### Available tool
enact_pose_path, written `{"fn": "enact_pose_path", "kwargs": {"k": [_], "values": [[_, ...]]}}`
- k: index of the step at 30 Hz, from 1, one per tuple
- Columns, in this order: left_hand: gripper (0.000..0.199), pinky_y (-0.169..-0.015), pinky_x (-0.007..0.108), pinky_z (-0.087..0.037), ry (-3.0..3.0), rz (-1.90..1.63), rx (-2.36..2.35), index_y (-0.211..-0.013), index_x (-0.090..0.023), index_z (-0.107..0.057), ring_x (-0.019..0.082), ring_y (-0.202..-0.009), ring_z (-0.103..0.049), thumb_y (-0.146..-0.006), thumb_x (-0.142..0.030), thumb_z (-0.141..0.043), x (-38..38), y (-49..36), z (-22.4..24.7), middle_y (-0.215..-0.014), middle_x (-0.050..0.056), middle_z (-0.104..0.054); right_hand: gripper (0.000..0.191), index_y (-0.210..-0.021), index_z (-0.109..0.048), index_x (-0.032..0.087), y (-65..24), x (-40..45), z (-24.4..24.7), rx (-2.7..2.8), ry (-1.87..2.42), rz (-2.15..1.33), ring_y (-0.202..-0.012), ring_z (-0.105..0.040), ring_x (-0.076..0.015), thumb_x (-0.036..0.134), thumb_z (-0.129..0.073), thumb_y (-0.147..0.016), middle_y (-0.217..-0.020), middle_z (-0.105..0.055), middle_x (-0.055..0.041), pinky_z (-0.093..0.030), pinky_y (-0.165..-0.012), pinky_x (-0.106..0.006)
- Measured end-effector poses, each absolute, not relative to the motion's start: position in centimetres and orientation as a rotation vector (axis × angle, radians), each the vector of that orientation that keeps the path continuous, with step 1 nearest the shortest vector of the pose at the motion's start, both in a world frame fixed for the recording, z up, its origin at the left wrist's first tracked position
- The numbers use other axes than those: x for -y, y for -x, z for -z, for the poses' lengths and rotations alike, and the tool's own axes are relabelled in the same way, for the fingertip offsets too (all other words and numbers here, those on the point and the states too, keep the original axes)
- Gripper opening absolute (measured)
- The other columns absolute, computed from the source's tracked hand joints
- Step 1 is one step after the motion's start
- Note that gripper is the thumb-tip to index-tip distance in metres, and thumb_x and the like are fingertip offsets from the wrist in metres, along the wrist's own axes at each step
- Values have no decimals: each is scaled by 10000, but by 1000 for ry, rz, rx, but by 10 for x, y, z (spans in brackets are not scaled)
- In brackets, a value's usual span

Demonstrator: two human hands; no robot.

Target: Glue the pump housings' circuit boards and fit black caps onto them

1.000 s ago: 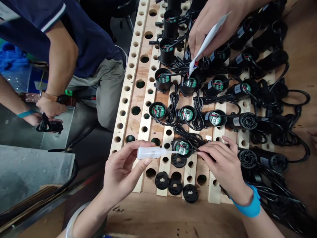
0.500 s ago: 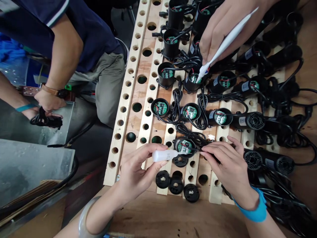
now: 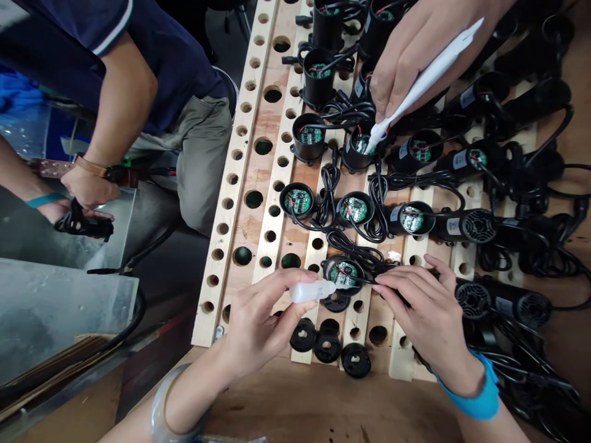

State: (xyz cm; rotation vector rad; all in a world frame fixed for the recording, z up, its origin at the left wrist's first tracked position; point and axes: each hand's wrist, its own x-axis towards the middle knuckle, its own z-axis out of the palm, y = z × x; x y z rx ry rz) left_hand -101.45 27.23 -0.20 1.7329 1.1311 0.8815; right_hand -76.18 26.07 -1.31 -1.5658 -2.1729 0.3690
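White squeeze bottle (image 3: 308, 291): held nearly level, its thin nozzle (image 3: 345, 287) over the near rim of an open black housing (image 3: 327, 269), which contains a round green circuit board (image 3: 342, 272). Left hand (image 3: 256, 317): thumb and fingers clamped on the bottle body. Right hand (image 3: 425, 307): thumb and fingers pinched together on a black cable (image 3: 368, 281) at the housing's right side. Three loose black discs (image 3: 355, 360) lie nearer the wearer, on a drilled wooden rack (image 3: 401, 360) on the counter (image 3: 286, 400). Further rows of open housings and bundled cables stand beyond. Another person's hand (image 3: 410, 67) holds a white tube (image 3: 431, 77), tip inside one of these. At left, a seated person (image 3: 161, 80) grips a black cabled part (image 3: 87, 226).
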Motion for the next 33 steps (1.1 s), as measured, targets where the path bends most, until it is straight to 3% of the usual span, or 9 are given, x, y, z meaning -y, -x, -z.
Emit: {"fn": "enact_pose_path", "kwargs": {"k": [9,17,26,33], "values": [[347,-889,241,-552,-1830,-922,-1091,-1117,-95,-579,159,-987,-663,-785,4,-599,-275,1012,0,-1047,114,-690,69,-822,-643,196,760,-259,14,2178,1572,-368,-787,-656,-169,128,-651,-833,-782,-705,14,-337,-998,-506],[339,-839,264,-577,-1858,-894,-1103,-1130,-143,-574,168,-955,-673,-816,-15,-563,-277,1011,-5,-1039,93,-695,66,-814,-642,190,761,-260,13,2174,1580,-355,-776,-661,-172,127,-654,-830,-772,-707,11,-337,-998,-512],[367,-888,240,-548,-1854,-938,-1051,-1137,-87,-563,160,-996,-655,-789,31,-578,-275,1012,-1,-1055,126,-675,67,-820,-647,206,761,-260,16,2169,1593,-367,-788,-665,-170,140,-660,-827,-776,-711,22,-334,-1012,-496],[376,-867,253,-564,-1865,-933,-1050,-1142,-106,-571,173,-978,-667,-786,13,-592,-276,1013,-2,-1048,117,-683,73,-812,-642,205,761,-261,14,2177,1580,-361,-784,-670,-168,137,-644,-835,-776,-712,25,-332,-1019,-479]]}}
